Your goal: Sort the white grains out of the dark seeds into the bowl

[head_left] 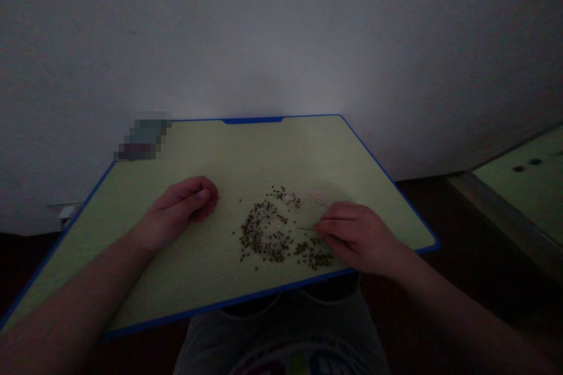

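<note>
A mixed pile of small dark greenish beans (248, 234) and pale rice-like grains (273, 225) lies on the light table (193, 281). Beside it, close to the near edge, is a smaller heap of mostly dark beans (314, 258). Another small mixed cluster (288, 196) sits behind the pile, and pale grains (323, 194) are spread by my knuckles. My right hand (352, 234) pinches a thin toothpick-like stick (304, 228), its tip pointing left over the tabletop between the heaps. To the left of the pile, my left hand (187, 202) rests curled closed, with nothing showing in it.
The table has a blue rim (382, 170) and stands against a pale wall (281, 35). A pixelated flat object (144, 139) lies at the far left corner. On the right, low down, is a light panel (528, 179) with dark holes. My lap is below the near edge.
</note>
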The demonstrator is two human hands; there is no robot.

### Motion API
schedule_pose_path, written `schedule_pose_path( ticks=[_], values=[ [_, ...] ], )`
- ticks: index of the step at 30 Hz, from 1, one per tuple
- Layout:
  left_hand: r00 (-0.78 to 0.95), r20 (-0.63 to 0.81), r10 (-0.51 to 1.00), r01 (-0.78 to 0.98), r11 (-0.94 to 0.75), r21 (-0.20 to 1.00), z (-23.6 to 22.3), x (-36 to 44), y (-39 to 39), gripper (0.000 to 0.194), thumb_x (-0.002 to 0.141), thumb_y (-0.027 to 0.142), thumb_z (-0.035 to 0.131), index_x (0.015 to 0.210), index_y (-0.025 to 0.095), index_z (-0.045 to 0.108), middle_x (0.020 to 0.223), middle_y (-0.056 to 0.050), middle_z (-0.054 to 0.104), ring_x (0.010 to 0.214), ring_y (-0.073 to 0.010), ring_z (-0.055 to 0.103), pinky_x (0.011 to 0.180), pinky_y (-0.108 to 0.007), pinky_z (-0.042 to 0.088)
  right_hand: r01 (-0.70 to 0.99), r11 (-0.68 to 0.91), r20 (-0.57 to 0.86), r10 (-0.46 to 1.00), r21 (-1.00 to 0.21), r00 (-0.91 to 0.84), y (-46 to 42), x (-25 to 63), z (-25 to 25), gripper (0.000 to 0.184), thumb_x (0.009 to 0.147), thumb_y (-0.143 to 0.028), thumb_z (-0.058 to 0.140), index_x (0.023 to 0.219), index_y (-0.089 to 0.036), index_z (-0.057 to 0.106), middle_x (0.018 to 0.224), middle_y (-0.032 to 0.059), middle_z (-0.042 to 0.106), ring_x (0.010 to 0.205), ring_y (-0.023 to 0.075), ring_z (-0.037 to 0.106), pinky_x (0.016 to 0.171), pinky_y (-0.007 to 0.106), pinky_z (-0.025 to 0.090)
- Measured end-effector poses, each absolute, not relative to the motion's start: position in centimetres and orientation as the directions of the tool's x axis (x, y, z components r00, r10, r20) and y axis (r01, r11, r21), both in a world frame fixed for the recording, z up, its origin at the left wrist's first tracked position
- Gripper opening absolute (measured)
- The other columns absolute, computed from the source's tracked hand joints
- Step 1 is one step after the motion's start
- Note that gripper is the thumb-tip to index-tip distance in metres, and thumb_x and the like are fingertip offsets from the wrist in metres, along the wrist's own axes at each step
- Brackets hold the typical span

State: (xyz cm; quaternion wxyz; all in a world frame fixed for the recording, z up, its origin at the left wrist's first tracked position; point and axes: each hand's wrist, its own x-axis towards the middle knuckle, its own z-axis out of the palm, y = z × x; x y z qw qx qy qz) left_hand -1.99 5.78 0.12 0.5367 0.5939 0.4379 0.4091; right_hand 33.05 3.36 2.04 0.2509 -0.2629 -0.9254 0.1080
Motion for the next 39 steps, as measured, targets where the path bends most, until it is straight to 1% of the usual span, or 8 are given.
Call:
schedule_pose_path(
  ticks=[3,7,14,21,25,28,31,39],
  values=[
    [0.289,0.018,0.957,0.076,-0.042,0.996,-0.1,-2.2,5.8,0.025,0.087,0.040,0.055,0.084,0.015,0.057,0.064,0.001,0.051,0.054,-0.0096,0.041,0.048,-0.024,0.031,0.422,0.838,0.410,0.539,-0.345,-0.735,3.0,32.7,1.8,0.018,0.087,-0.013,0.054,0.098,-0.013,0.068,0.082,0.0071,0.068,0.074,0.0177,0.059,0.067,0.032,0.049],
    [0.300,0.028,0.954,0.070,-0.051,0.996,-0.1,-2.1,5.8,0.025,0.087,0.039,0.054,0.085,0.015,0.057,0.064,0.001,0.051,0.054,-0.0097,0.041,0.048,-0.024,0.031,0.451,0.839,0.412,0.543,-0.306,-0.731,2.8,32.2,1.5,0.018,0.088,-0.015,0.054,0.100,-0.013,0.068,0.083,0.0073,0.068,0.074,0.0183,0.059,0.067,0.033,0.049],
    [0.300,0.039,0.953,0.068,-0.062,0.996,0.2,-1.8,5.7,0.026,0.087,0.040,0.055,0.082,0.015,0.056,0.063,0.001,0.051,0.052,-0.0094,0.040,0.047,-0.024,0.030,0.638,0.717,0.425,0.689,-0.280,-0.587,3.0,33.2,1.8,0.017,0.086,-0.014,0.055,0.096,-0.013,0.069,0.085,0.0087,0.068,0.078,0.0192,0.061,0.070,0.032,0.050],
    [0.297,0.041,0.954,0.083,-0.069,0.994,0.0,-2.0,5.9,0.026,0.087,0.040,0.054,0.082,0.015,0.057,0.064,0.000,0.052,0.053,-0.0098,0.041,0.048,-0.024,0.030,0.572,0.774,0.430,0.629,-0.272,-0.647,3.8,31.9,1.9,0.019,0.088,-0.014,0.053,0.095,-0.013,0.070,0.081,0.0076,0.068,0.076,0.0181,0.060,0.068,0.031,0.049],
    [0.289,0.033,0.957,0.070,-0.055,0.996,0.0,-1.9,5.9,0.026,0.086,0.040,0.055,0.080,0.015,0.057,0.062,0.001,0.052,0.053,-0.0094,0.041,0.047,-0.024,0.030,0.519,0.800,0.394,0.599,-0.301,-0.697,3.7,32.0,2.3,0.019,0.089,-0.015,0.052,0.095,-0.013,0.070,0.078,0.0065,0.067,0.073,0.0175,0.059,0.065,0.031,0.047],
    [0.297,0.032,0.954,0.068,-0.055,0.996,-0.2,-2.0,5.9,0.026,0.086,0.041,0.055,0.082,0.015,0.057,0.063,0.001,0.051,0.052,-0.0093,0.040,0.047,-0.024,0.030,0.515,0.800,0.405,0.601,-0.308,-0.689,3.6,32.4,2.5,0.019,0.089,-0.016,0.051,0.094,-0.014,0.069,0.077,0.0066,0.067,0.071,0.0174,0.058,0.063,0.030,0.047],
    [0.292,0.026,0.956,0.083,-0.053,0.995,-0.2,-2.0,5.9,0.026,0.086,0.041,0.056,0.083,0.015,0.058,0.063,0.001,0.052,0.053,-0.0098,0.041,0.048,-0.024,0.030,0.495,0.815,0.417,0.579,-0.301,-0.700,3.8,32.3,2.3,0.019,0.089,-0.015,0.051,0.095,-0.014,0.069,0.079,0.0072,0.068,0.073,0.0179,0.059,0.065,0.031,0.048],
    [0.284,0.021,0.959,0.082,-0.046,0.996,0.3,-1.7,5.7,0.027,0.086,0.042,0.056,0.081,0.015,0.057,0.063,0.001,0.051,0.052,-0.0093,0.040,0.047,-0.025,0.028,0.454,0.823,0.349,0.560,-0.342,-0.752,3.5,33.1,2.6,0.018,0.088,-0.015,0.051,0.095,-0.015,0.068,0.079,0.0067,0.066,0.073,0.0169,0.058,0.065,0.031,0.047]
  ],
)
